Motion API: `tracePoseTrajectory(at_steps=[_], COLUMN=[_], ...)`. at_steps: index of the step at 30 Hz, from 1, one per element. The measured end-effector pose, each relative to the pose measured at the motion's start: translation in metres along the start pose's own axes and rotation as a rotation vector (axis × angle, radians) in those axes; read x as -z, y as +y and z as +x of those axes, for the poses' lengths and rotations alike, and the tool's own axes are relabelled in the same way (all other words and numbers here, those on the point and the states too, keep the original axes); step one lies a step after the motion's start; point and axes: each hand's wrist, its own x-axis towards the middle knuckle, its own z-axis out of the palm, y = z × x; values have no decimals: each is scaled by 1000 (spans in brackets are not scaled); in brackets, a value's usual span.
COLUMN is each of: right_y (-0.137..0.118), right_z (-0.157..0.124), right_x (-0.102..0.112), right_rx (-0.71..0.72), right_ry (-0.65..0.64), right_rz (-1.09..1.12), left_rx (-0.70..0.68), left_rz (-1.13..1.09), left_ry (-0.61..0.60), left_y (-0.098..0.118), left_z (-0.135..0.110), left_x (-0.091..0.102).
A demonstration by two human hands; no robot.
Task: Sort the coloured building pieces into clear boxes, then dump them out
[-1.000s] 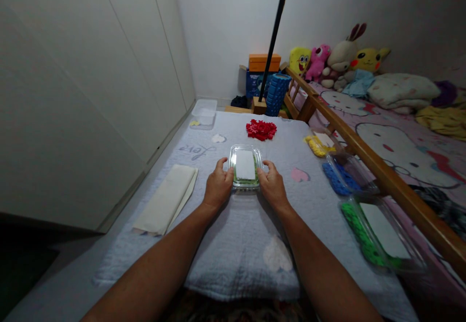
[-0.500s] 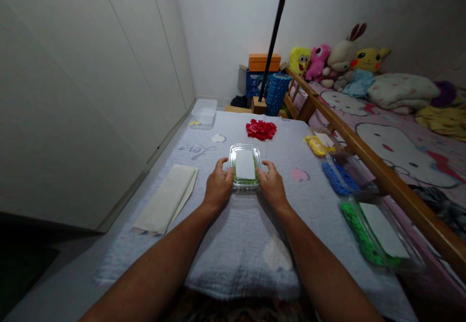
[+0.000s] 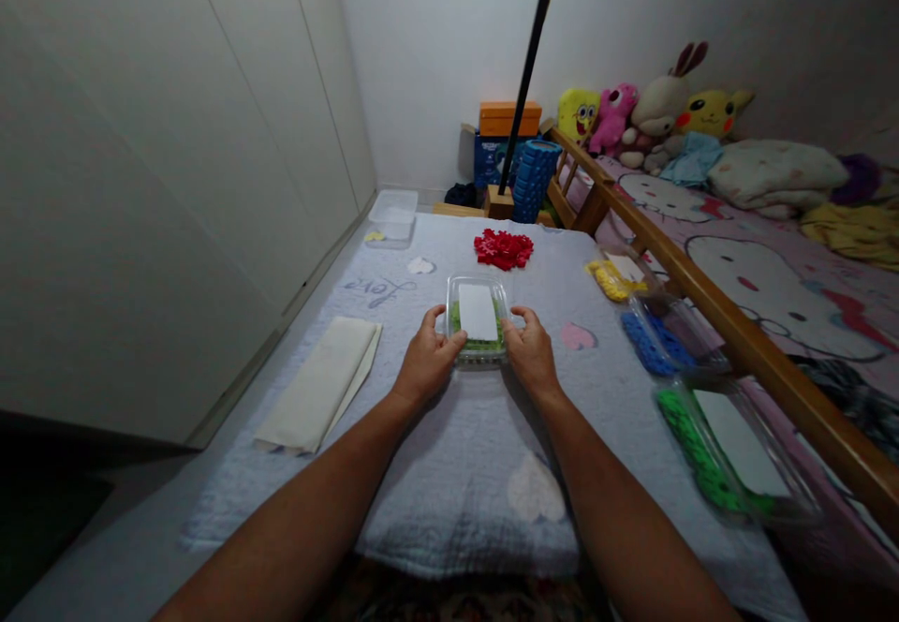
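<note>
A clear plastic container with a white label on its lid and light green pieces inside is at the middle of the cloth-covered table. My left hand grips its left side, thumb on the lid's near left corner. On the opposite side my right hand holds it the same way, thumb at the right edge. Beyond the container lies a heap of red pieces. Folded off-white paper or cloth rests to the left of my left hand.
Along the right edge sit clear containers with yellow pieces, blue pieces and green pieces. A wooden bed rail runs beside them. At the far left stands an open clear box; a black pole rises behind the table.
The container has shifted slightly right and tilted a little between my hands. My left thumb reaches farther over its near corner.
</note>
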Motion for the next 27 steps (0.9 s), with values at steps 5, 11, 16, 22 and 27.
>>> tracePoseTrajectory(at_steps=[5, 11, 16, 22, 27], right_y=[-1, -2, -5, -6, -6], right_z=[-1, -5, -10, -12, -11], right_x=[0, -1, 0, -3, -5], right_rx=[-5, -19, -31, -49, -30], right_ry=[-7, 0, -12, 3, 8], right_rz=[-14, -31, -85, -128, -123], left_rx=[41, 50, 59, 44, 53], left_rz=[-169, -214, -237, -198, -221], left_ry=[-8, 45, 69, 84, 75], left_y=[1, 1, 0, -4, -4], left_z=[-1, -2, -2, -1, 1], left_x=[-4, -8, -9, -10, -11])
